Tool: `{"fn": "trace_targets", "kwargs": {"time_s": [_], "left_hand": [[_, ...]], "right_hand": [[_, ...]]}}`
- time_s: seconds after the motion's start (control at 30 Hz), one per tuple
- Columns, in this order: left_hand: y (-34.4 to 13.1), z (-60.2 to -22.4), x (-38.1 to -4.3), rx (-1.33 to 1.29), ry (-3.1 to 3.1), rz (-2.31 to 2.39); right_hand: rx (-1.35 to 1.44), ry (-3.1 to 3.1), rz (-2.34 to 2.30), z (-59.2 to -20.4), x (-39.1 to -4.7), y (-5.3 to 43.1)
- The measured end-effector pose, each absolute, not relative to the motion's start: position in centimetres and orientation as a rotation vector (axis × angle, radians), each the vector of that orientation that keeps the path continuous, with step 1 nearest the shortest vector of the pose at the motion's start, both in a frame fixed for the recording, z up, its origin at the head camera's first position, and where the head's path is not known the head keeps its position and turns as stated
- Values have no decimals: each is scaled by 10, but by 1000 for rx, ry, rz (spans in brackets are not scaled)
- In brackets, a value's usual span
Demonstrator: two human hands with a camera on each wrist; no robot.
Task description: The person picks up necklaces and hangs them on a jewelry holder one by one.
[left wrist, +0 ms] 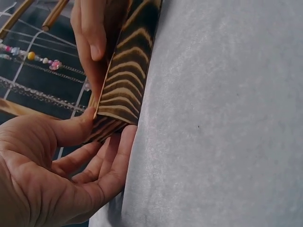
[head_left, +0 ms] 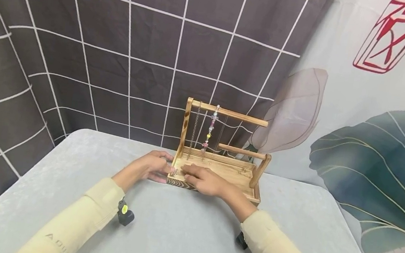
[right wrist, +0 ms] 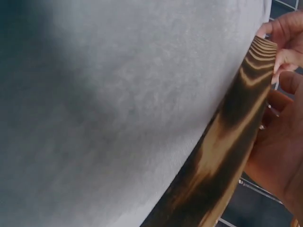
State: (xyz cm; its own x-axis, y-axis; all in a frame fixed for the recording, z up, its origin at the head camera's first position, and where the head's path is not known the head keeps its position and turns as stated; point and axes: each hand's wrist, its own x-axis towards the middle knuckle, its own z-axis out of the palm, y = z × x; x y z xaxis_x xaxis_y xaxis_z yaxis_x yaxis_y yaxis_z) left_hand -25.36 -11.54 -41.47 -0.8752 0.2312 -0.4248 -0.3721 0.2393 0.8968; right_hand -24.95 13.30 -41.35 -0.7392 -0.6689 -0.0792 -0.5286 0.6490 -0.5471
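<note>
A wooden jewelry stand (head_left: 220, 168) with a shallow tray base and dark striped grain stands on the table. My left hand (head_left: 152, 164) grips the tray's left end, thumb at the rim and fingers against the outer side, as the left wrist view also shows. My right hand (head_left: 207, 180) reaches over the front wall (right wrist: 227, 127) into the tray's left part, fingers loosely extended; its fingertips are partly hidden. Between the hands lies a small shiny piece (head_left: 175, 172), too small to identify. From the upper bar hang a beaded strand (head_left: 210, 129) and a chain (head_left: 194, 129).
A thin dark necklace (head_left: 221, 131) hangs farther right. A lower bar (head_left: 243, 151) spans the stand's right side, and small metal jewelry (head_left: 243, 171) lies below it. Pale cloth covers the table (head_left: 181, 233). Behind rises a dark gridded curtain (head_left: 153, 32).
</note>
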Motion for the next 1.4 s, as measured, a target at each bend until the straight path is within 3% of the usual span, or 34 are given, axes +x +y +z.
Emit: {"fn": "trace_targets", "kwargs": {"time_s": [0.47,1.03,1.4], "left_hand": [[-108,-408,-253,-157,2073,1641],[-112,-411,-252,-149,2095,1659],[-102,-408,-246,-189,2176,1593]], "right_hand": [[-930,2629,-443,-415,-249,132],[-629,2779,-282,-397,-244,218],[-826,2936,-215,-391,-244,238]]}}
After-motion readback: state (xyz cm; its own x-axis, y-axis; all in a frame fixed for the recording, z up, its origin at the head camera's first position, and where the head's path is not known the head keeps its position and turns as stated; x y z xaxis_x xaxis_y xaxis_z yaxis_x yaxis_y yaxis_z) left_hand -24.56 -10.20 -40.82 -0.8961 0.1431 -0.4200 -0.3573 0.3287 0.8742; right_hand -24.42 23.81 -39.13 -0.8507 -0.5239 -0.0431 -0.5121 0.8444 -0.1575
